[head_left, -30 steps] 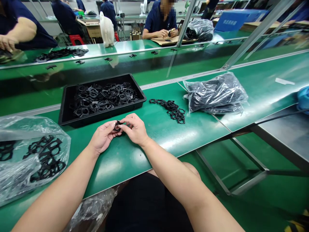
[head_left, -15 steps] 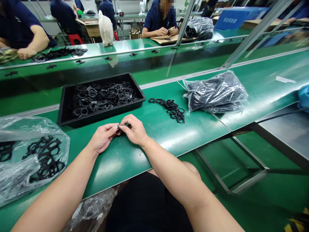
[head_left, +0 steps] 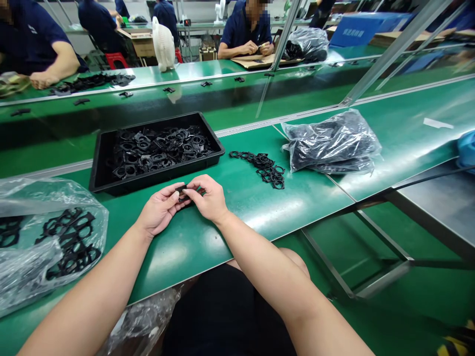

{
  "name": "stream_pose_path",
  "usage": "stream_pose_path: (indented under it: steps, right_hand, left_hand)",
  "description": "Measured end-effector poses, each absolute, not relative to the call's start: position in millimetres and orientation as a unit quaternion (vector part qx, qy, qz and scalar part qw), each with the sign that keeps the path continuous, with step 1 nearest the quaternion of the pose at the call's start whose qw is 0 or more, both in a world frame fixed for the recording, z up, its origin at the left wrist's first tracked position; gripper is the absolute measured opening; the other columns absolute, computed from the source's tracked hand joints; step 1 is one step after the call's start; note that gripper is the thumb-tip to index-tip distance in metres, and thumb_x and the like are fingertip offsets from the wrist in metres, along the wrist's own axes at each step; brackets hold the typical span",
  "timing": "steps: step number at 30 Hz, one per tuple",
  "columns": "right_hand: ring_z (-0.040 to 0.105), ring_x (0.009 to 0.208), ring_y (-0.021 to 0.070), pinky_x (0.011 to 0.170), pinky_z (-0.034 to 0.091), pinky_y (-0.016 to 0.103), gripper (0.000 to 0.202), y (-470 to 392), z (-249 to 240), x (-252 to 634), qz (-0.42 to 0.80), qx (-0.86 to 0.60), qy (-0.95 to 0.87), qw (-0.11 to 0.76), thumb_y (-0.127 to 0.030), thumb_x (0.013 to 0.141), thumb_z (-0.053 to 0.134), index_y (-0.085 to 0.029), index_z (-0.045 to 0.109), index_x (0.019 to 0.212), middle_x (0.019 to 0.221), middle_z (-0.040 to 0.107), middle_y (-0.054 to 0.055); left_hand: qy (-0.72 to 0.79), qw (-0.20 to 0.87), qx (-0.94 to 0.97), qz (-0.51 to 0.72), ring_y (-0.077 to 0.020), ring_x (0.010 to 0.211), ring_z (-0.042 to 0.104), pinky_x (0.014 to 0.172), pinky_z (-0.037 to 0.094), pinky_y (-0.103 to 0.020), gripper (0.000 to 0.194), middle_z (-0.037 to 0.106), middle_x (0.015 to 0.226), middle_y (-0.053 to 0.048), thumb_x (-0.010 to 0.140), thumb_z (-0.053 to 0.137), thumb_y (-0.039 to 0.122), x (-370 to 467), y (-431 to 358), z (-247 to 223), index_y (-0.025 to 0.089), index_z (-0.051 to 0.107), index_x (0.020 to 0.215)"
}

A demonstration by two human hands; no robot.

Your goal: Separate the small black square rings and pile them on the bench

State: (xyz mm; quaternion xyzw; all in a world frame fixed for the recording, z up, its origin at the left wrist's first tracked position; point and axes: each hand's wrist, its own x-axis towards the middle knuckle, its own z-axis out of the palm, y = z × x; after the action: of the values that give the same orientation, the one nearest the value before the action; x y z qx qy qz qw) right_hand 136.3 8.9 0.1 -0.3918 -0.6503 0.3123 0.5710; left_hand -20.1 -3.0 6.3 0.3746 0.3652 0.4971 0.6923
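Between my two hands is a small black plastic part [head_left: 181, 189], mostly covered by the fingers. My left hand [head_left: 159, 210] pinches it from the left, palm turned up. From the right, my right hand [head_left: 208, 199] grips it with thumb and forefinger. Just beyond them stands a black tray [head_left: 156, 175] heaped with black plastic parts [head_left: 163, 148]. A small pile of black ring-shaped parts [head_left: 265, 165] lies on the green table [head_left: 256, 212] to the right of my hands.
An opened clear bag [head_left: 87, 198] with black parts lies at the left. A closed plastic bag [head_left: 332, 141] of dark parts sits at the right. Behind the tray, a green conveyor [head_left: 148, 106] carries spaced black pieces. Co-workers sit across it, near a white fan-like object [head_left: 163, 44].
The black part shows more between my fingertips, with its flat top edge in sight. My hands have barely shifted. Pieces on the conveyor have moved slightly right.
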Motion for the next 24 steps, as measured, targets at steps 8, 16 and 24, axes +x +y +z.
stream_pose_path:
  steps: [8, 16, 24]
  right_hand:
    - [0.057, 0.079, 0.0132, 0.074, 0.048, 0.026, 0.01, 9.8, -0.2, 137.8, 0.276, -0.384, -0.682, 0.558, -0.023, 0.079, 0.066, -0.018, 0.062, 0.071, 0.076, 0.062, 0.002]
    - [0.054, 0.056, 0.008, 0.056, 0.048, 0.022, 0.02, 14.4, -9.4, 132.4, 0.518, -0.387, -0.541, 0.539, -0.031, 0.081, 0.06, -0.018, 0.061, 0.096, 0.071, 0.058, -0.003]
    - [0.059, 0.062, 0.0107, 0.057, 0.049, 0.023, 0.02, 13.9, -6.4, 132.7, 0.514, -0.384, -0.562, 0.523, -0.035, 0.076, 0.066, -0.017, 0.067, 0.085, 0.074, 0.064, 0.001]
  left_hand:
    - [0.376, 0.681, 0.386, 0.496, -0.0185, 0.09, 0.067, 0.092, 0.05, -0.04, 0.031, 0.073, 0.094, -0.005, 0.069, 0.077, 0.025, -21.3, -4.2, 5.1, 0.021, 0.072, 0.099]
    - [0.399, 0.681, 0.426, 0.442, -0.0173, 0.079, 0.066, 0.069, 0.052, -0.027, 0.035, 0.07, 0.085, -0.008, 0.072, 0.074, 0.034, -22.3, -5.2, 12.1, 0.015, 0.07, 0.101]
    - [0.392, 0.681, 0.395, 0.475, -0.0102, 0.062, 0.055, 0.055, 0.045, -0.022, 0.045, 0.061, 0.076, -0.004, 0.069, 0.071, 0.051, -20.7, -2.1, 8.1, 0.014, 0.07, 0.096]
